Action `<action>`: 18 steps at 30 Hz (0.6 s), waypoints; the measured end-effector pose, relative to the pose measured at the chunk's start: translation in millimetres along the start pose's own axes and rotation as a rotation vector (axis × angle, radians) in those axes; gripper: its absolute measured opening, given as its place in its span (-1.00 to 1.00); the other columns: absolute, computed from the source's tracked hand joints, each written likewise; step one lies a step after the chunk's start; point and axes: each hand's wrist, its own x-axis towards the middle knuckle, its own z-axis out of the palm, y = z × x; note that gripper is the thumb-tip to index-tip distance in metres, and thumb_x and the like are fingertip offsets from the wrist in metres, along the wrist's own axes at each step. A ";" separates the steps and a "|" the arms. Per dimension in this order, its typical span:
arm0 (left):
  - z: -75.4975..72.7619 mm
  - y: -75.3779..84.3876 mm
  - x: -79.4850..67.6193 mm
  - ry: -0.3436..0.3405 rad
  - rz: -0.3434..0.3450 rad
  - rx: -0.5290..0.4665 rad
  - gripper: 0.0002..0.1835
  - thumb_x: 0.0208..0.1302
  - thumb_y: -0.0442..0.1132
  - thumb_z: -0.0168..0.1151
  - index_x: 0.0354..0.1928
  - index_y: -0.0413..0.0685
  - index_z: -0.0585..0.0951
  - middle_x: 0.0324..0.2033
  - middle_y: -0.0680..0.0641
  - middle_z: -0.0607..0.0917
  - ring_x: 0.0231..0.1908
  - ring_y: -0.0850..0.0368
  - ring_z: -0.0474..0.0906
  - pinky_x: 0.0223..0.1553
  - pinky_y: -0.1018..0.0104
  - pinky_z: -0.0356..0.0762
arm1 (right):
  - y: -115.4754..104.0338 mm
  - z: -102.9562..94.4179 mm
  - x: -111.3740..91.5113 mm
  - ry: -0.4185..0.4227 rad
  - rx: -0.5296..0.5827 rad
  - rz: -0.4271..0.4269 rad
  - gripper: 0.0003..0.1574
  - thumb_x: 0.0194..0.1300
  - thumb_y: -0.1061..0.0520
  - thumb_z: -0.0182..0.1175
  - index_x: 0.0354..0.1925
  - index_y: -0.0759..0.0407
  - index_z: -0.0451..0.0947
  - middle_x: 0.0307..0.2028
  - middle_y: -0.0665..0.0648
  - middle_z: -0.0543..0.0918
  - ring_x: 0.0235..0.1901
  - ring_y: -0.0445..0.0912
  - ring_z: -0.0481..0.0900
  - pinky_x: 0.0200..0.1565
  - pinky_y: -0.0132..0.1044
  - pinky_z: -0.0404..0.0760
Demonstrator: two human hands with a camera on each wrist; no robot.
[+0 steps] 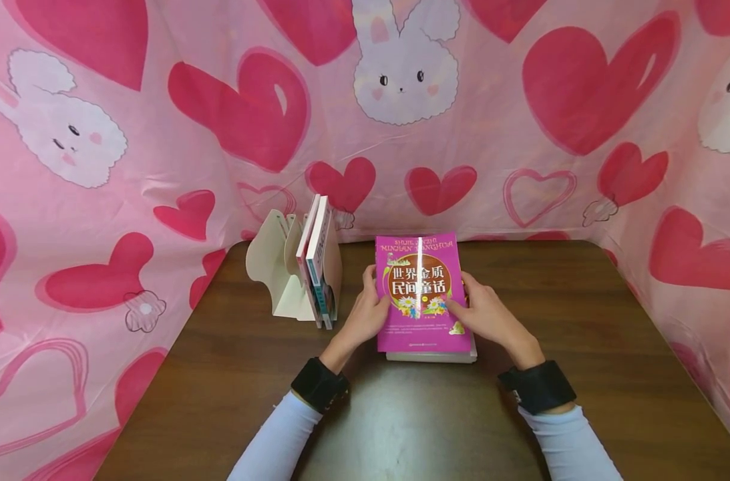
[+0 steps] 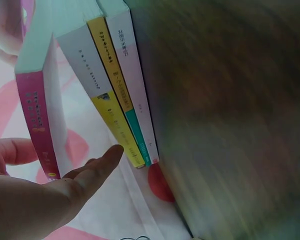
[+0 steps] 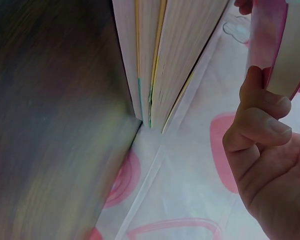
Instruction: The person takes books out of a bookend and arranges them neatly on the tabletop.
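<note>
A purple paperback book (image 1: 425,337) with a flowered front cover is held between both hands above a small stack of books (image 1: 432,357). My left hand (image 1: 367,314) grips its left edge, thumb on the cover side and fingers beneath. On the opposite edge my right hand (image 1: 491,319) pinches it, thumb on the cover. The left wrist view shows the book's magenta spine (image 2: 37,120) raised apart from the stack, which has yellow, ochre-and-teal and pale spines. In the right wrist view the stack's page edges (image 3: 185,55) face the camera, with the right fingers curled under the book.
To the left stands a cream book rack (image 1: 289,300) with a couple of upright books (image 1: 322,234) in its right slot. Everything rests on a dark wooden table (image 1: 575,314). Behind and at the sides hangs a pink curtain (image 1: 491,133) with hearts and rabbits.
</note>
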 end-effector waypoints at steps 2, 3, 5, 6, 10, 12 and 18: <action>1.5 -1.0 1.4 -0.001 -0.005 0.005 -0.29 0.58 -0.36 -0.03 0.61 -0.09 -0.09 0.15 -0.30 0.55 -0.13 -0.03 0.69 -0.16 0.06 0.68 | 1.3 -0.7 0.5 -0.001 0.001 -0.006 -0.07 0.47 0.07 0.33 0.54 0.38 0.10 -0.02 0.29 0.67 -0.22 -0.01 0.72 -0.16 -0.10 0.77; 2.1 -1.5 2.2 -0.004 -0.008 0.005 -0.29 0.58 -0.35 -0.02 0.61 -0.09 -0.09 0.11 -0.29 0.57 -0.17 -0.02 0.69 -0.19 0.08 0.68 | 1.9 -1.2 0.5 -0.001 0.001 -0.008 -0.07 0.47 0.07 0.33 0.54 0.39 0.10 -0.03 0.29 0.67 -0.24 -0.02 0.71 -0.17 -0.12 0.77; 3.0 -1.7 3.2 -0.005 -0.011 0.014 -0.29 0.58 -0.34 -0.02 0.61 -0.10 -0.07 0.02 -0.27 0.61 -0.25 0.00 0.70 -0.24 0.10 0.68 | 2.9 -2.4 0.6 -0.001 0.007 -0.004 -0.08 0.47 0.07 0.33 0.53 0.39 0.11 -0.03 0.29 0.68 -0.25 -0.02 0.71 -0.19 -0.14 0.76; 3.5 -1.7 3.6 -0.008 -0.015 0.020 -0.29 0.58 -0.34 -0.02 0.61 -0.10 -0.07 -0.02 -0.26 0.63 -0.28 0.01 0.70 -0.27 0.11 0.68 | 3.3 -3.2 0.4 -0.006 0.012 -0.003 -0.07 0.47 0.07 0.33 0.54 0.40 0.11 -0.03 0.30 0.67 -0.25 -0.02 0.71 -0.20 -0.13 0.76; 5.8 -3.2 6.3 -0.021 -0.027 0.060 -0.30 0.58 -0.33 -0.01 0.61 -0.16 -0.05 -0.14 -0.26 0.65 -0.39 0.04 0.68 -0.36 0.14 0.65 | 4.6 -5.7 -0.3 -0.018 0.024 0.007 -0.07 0.48 0.06 0.32 0.54 0.42 0.10 -0.02 0.32 0.67 -0.24 -0.01 0.72 -0.19 -0.10 0.77; 7.3 -4.2 7.5 -0.032 -0.043 0.076 -0.29 0.58 -0.32 -0.01 0.61 -0.18 -0.06 -0.15 -0.25 0.65 -0.42 0.05 0.67 -0.39 0.15 0.65 | 4.9 -6.7 -0.5 -0.024 0.019 0.013 -0.06 0.48 0.04 0.32 0.54 0.42 0.10 -0.01 0.32 0.67 -0.24 -0.01 0.72 -0.19 -0.11 0.77; 10.9 -5.3 9.9 -0.057 -0.071 0.106 -0.29 0.58 -0.30 -0.01 0.60 -0.20 -0.06 -0.18 -0.27 0.64 -0.44 0.02 0.66 -0.37 0.13 0.65 | 8.6 -9.0 0.2 -0.025 -0.018 0.027 -0.06 0.47 0.02 0.32 0.53 0.43 0.12 -0.03 0.30 0.67 -0.26 -0.02 0.71 -0.20 -0.12 0.76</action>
